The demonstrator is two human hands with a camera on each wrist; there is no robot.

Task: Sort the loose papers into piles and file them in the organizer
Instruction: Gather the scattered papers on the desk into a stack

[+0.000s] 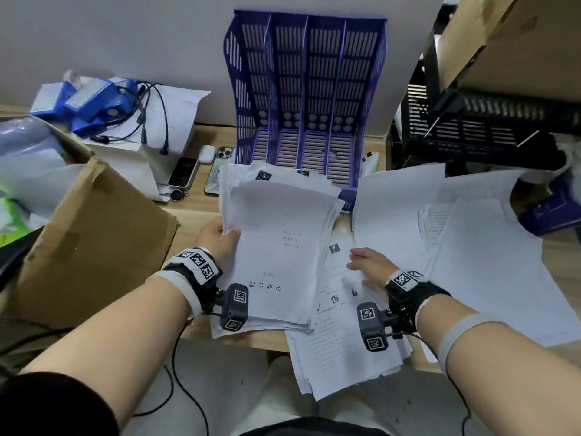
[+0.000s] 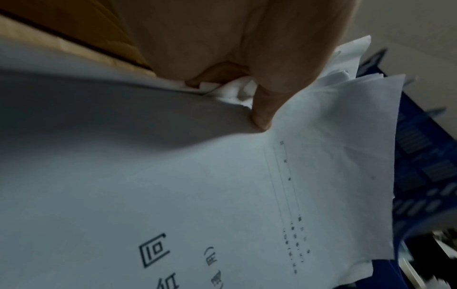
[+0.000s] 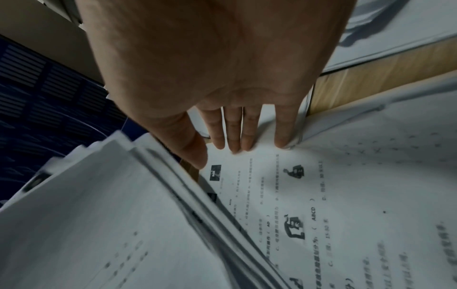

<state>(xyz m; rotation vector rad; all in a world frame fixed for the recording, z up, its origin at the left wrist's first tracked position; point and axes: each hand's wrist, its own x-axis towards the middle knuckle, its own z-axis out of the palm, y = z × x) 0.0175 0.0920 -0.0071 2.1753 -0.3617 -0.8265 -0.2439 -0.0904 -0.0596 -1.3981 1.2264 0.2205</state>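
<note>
The left hand [image 1: 218, 236] is gripping a paper stack [image 1: 276, 247], the right hand [image 1: 369, 267] is pressing flat-fingered on a printed sheet [image 1: 338, 313], and the blue organizer [image 1: 306, 99] is standing unfilled.

Bright head view — dim, blurred wrists

A light wooden desk [image 1: 217, 212] carried everything: a blue slotted organizer [image 1: 306, 99] stood upright at its back, near the middle, with a thick stack of papers [image 1: 276, 247] lying in front of it and a second printed stack [image 1: 342, 347] beside that, hanging over the near edge. Loose white sheets [image 1: 490, 265] spread across the right side, under a black wire rack [image 1: 490, 127]. To the left sat a cardboard box [image 1: 94, 243], a white box [image 1: 138, 165] and, between it and the organizer, a white earbud case [image 1: 207, 154] and two phones [image 1: 217, 171].
</note>
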